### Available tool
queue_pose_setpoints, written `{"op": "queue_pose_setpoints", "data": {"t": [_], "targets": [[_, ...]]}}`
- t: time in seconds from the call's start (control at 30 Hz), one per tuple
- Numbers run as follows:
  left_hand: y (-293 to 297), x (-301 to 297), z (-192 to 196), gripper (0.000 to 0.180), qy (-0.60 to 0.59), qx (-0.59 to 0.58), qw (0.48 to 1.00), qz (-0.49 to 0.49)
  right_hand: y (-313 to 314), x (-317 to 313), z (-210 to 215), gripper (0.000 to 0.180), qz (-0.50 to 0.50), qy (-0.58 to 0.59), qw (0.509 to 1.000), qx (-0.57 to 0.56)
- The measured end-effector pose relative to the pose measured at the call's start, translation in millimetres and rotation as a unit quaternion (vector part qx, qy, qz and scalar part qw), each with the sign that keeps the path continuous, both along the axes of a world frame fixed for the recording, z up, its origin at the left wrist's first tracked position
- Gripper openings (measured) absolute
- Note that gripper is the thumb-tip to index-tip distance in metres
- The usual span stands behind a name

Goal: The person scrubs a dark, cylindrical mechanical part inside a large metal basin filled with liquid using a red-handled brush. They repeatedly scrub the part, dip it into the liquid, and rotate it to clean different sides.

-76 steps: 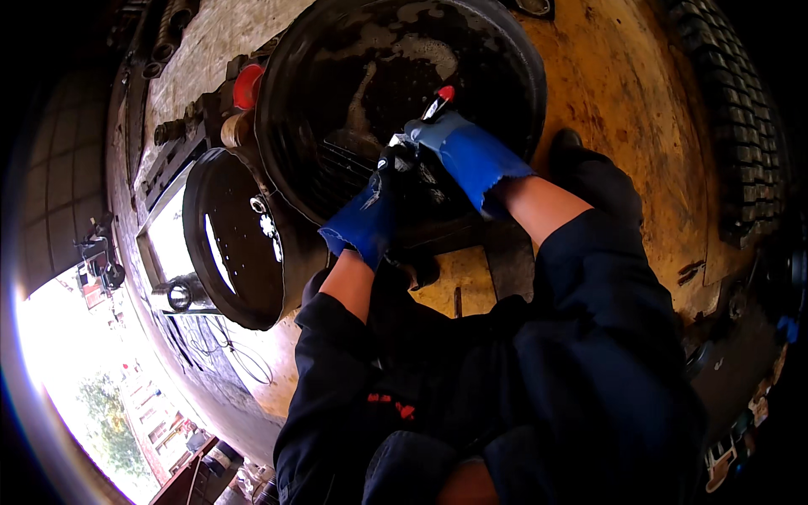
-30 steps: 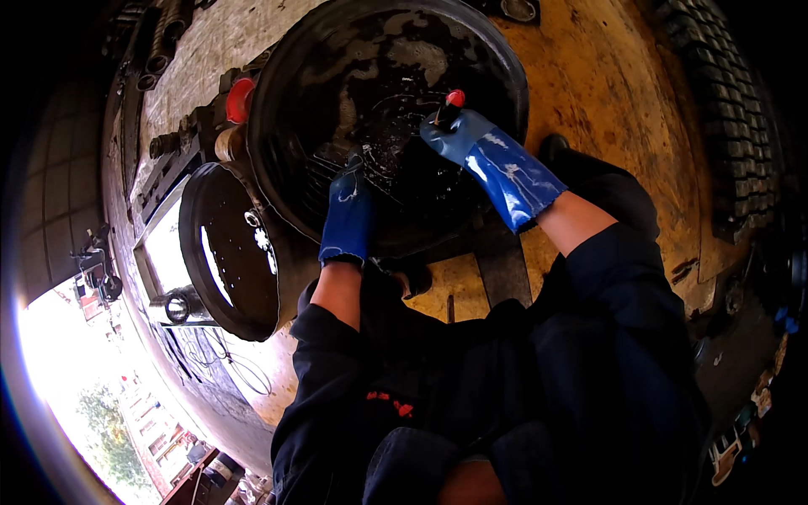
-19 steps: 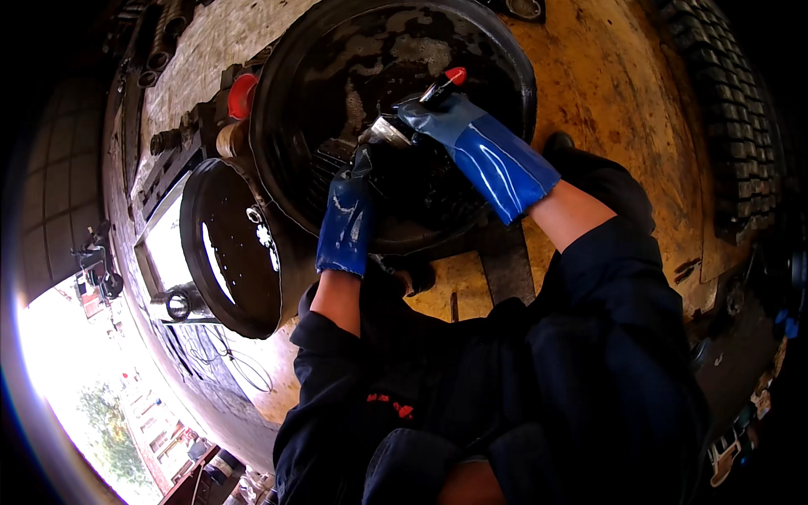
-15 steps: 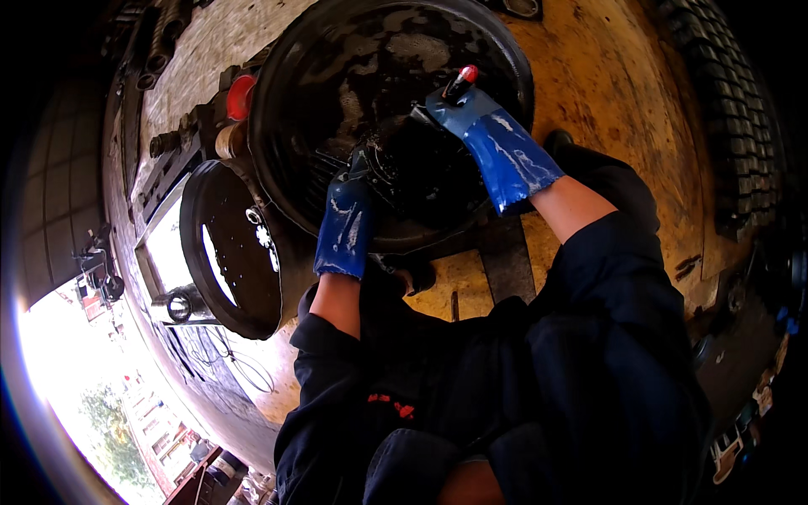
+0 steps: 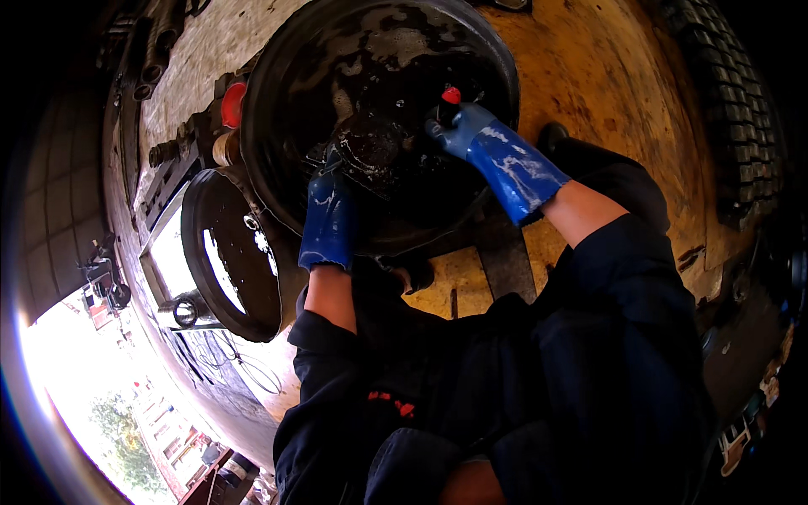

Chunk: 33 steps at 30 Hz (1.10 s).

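Note:
A large round black basin [image 5: 255,109] holds dark, wet liquid with patches of foam. My left hand [image 5: 326,215], in a blue rubber glove, is closed at the edge of a dark, wet round part [image 5: 370,147] inside the basin; its fingertips are hard to see against the black. In my right hand [image 5: 475,135], gloved the same way, is a black handle with a red end [image 5: 452,95], which sticks up out of the fist. The tool's working end is lost in the dark near the part, so its kind does not show.
A smaller round pan [image 5: 231,252] with dark liquid stands left of the basin. Near it are a red cup-shaped thing [image 5: 233,105] and a metal tube [image 5: 183,311]. A tyre [image 5: 732,118] stands at the right, beyond a stained yellowish floor [image 5: 606,76].
My right hand has moved down and its red-ended handle has shifted left. The left hand has moved slightly left and down, and the round part now shows more clearly.

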<state>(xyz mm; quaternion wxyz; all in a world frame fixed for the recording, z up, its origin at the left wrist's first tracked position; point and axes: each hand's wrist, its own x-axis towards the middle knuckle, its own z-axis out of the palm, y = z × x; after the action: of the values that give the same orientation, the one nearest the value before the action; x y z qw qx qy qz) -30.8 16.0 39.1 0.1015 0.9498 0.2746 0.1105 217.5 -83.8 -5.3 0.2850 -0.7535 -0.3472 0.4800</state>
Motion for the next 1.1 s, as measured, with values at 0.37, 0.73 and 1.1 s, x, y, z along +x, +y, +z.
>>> {"op": "queue_pose_setpoints", "data": {"t": [0.37,0.73,1.1], "targets": [[14.7,71.1,4.3,0.033,0.135,-0.338,0.93,0.053,14.7,39.2,8.8,0.038,-0.161,-0.064,0.983,0.059],[16.2,97.5,-93.3,0.031,0.444,-0.043,0.871,-0.205,4.7,0.0,-36.3,0.041,-0.075,0.054,0.996,-0.017],[-26.0,34.1,-17.9,0.046,0.017,-0.306,0.94,0.146,-8.2,-19.4,-30.0,0.031,-0.167,0.192,0.967,-0.026]]}}
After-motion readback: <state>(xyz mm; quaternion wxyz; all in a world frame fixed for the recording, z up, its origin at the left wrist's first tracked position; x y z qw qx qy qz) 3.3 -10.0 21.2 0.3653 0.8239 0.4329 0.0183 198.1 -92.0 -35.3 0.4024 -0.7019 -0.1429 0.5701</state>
